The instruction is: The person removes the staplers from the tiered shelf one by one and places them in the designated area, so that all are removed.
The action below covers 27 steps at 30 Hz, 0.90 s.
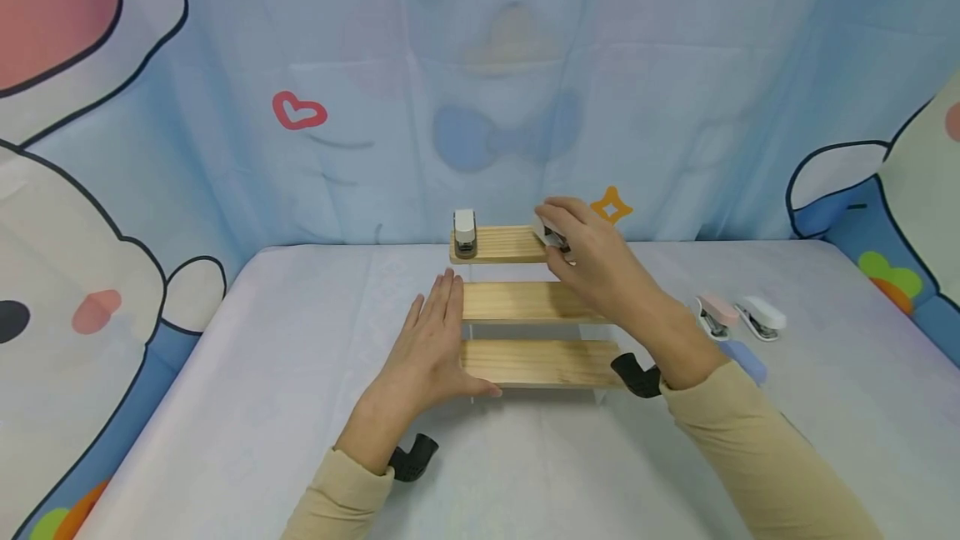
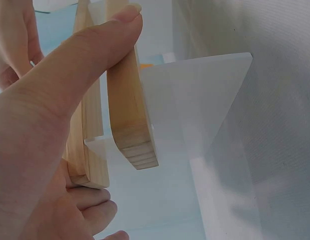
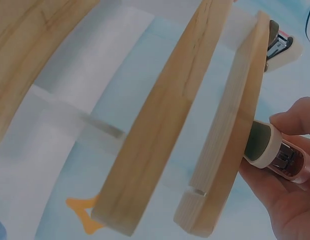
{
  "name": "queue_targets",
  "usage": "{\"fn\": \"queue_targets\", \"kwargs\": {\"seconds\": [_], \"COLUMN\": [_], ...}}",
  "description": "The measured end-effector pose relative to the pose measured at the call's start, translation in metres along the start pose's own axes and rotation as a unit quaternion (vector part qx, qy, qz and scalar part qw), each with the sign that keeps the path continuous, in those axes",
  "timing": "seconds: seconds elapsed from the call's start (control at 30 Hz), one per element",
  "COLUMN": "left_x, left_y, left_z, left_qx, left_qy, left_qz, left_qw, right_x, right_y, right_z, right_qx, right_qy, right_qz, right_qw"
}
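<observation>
Blue curtain (image 1: 375,165) behind. Right fingers (image 1: 567,211) pinch a stapler (image 3: 280,154) at twelve o'clock on the rack (image 1: 521,302), likely light, rigid, best side-held; left fingers (image 1: 441,300) straight.

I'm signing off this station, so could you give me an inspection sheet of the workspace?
Surface: table with a pale covering.
Job's things: three-tier wooden rack; one white-topped stapler on the left end of its top shelf; held stapler, base apparently meeting that shelf; pink stapler and white stapler on the table, right of the rack.
Clutter: blue item near the pink stapler; kind unclear.
Hands: left hand rests against the rack's left side, thumb on the bottom shelf; right hand grips the held stapler with its fingers.
Cables: nothing seen.
Surroundings: blue cartoon-print curtain behind the table.
</observation>
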State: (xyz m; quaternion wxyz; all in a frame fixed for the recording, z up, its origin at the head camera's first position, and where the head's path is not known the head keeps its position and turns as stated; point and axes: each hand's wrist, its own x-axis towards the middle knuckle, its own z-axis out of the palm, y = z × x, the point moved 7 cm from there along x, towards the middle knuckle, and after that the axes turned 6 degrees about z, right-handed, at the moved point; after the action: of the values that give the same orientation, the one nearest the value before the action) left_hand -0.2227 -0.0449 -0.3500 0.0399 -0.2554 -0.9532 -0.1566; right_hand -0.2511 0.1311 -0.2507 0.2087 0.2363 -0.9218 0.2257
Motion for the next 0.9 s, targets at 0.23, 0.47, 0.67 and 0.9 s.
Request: {"fn": "queue_targets", "kwargs": {"seconds": [0.23,0.47,0.67,0.9], "left_x": [-0.001,-0.001,-0.002,-0.002], "left_y": [0.0,0.0,0.0,0.0], "left_z": [0.0,0.0,0.0,0.0], "left_qx": [0.0,0.003,-0.002,-0.007], "left_qy": [-0.001,0.001,0.0,0.003], "left_qz": [-0.001,0.002,0.002,0.003], "left_qw": [1.0,1.0,1.0,1.0], "right_x": [-0.007,-0.014,-0.02,-0.03], "right_y": [0.004,0.009,0.013,0.017], "right_z": [-0.005,-0.01,-0.017,-0.026], "right_qx": [-0.003,-0.011,-0.006,-0.005], "right_qy": [0.009,0.009,0.019,0.045], "right_qz": [-0.003,0.011,0.015,0.006], "right_qw": [1.0,1.0,1.0,0.999]}}
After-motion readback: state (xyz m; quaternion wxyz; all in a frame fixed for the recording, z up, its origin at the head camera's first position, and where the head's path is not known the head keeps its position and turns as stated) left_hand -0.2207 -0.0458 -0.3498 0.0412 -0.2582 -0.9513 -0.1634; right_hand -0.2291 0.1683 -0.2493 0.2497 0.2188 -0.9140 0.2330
